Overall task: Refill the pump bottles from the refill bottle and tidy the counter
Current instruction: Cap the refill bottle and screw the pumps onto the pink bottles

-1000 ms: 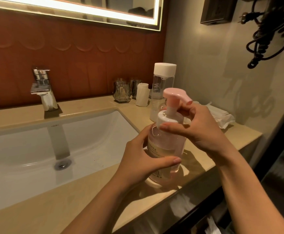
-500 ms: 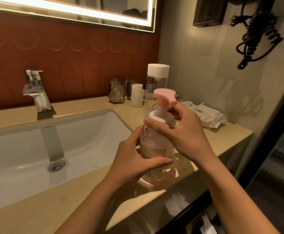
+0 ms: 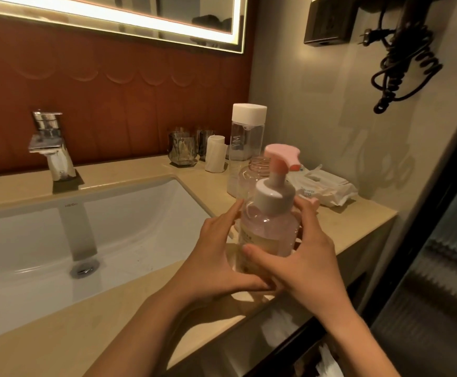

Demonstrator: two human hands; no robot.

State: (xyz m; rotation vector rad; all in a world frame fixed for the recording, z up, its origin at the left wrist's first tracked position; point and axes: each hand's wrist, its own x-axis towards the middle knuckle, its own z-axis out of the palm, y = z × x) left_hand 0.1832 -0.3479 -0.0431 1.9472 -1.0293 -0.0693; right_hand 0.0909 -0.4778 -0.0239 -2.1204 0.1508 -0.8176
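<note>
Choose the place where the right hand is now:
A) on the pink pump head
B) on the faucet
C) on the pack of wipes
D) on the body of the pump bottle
D: the right hand wraps the clear body of the pump bottle, opposite the left hand, and the pink pump head above them is untouched.

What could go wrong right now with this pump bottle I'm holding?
The pump bottle, gripped by your left hand and right hand, is near the front edge of the counter; a slip might send it off. The uncapped bottle just behind it could get knocked over.
</note>
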